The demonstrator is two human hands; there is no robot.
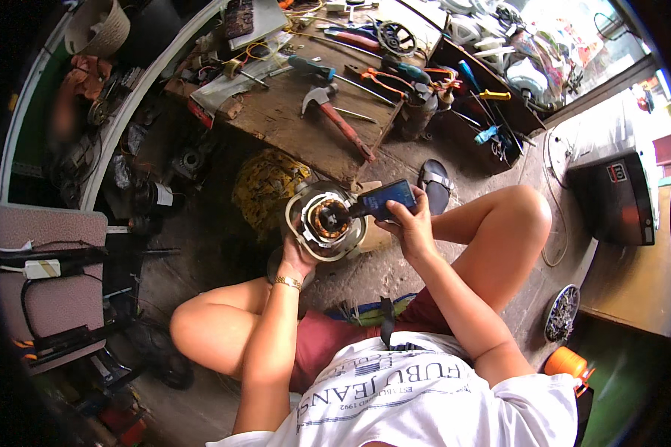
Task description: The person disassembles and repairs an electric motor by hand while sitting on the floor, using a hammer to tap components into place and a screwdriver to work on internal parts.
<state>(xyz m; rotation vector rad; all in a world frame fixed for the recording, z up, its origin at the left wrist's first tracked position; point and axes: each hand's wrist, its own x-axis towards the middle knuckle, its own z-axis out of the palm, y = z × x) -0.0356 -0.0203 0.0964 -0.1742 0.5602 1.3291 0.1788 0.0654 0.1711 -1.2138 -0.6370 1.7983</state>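
My left hand [298, 257] is closed round the lower left side of an electric motor housing [294, 220]. This is a round, shiny metal shell with a ring of copper windings [322, 223] inside its open face. In my right hand [414, 227] is a dark, flat, box-shaped object with a blue face [390, 198]; its exact kind I cannot make out. The thumb lies on its front. Its narrower black end points left into the motor's middle, and whether it touches the windings is hidden. Both hands are above my crossed legs.
A low wooden bench [276, 127] ahead carries a hammer [339, 123], a screwdriver [313, 68] and pliers [384, 78]. Right of it stands a wooden tool box [525, 123]. A sandal [435, 186], a bowl of small parts [561, 313] and a yellow sack [265, 186] lie around me.
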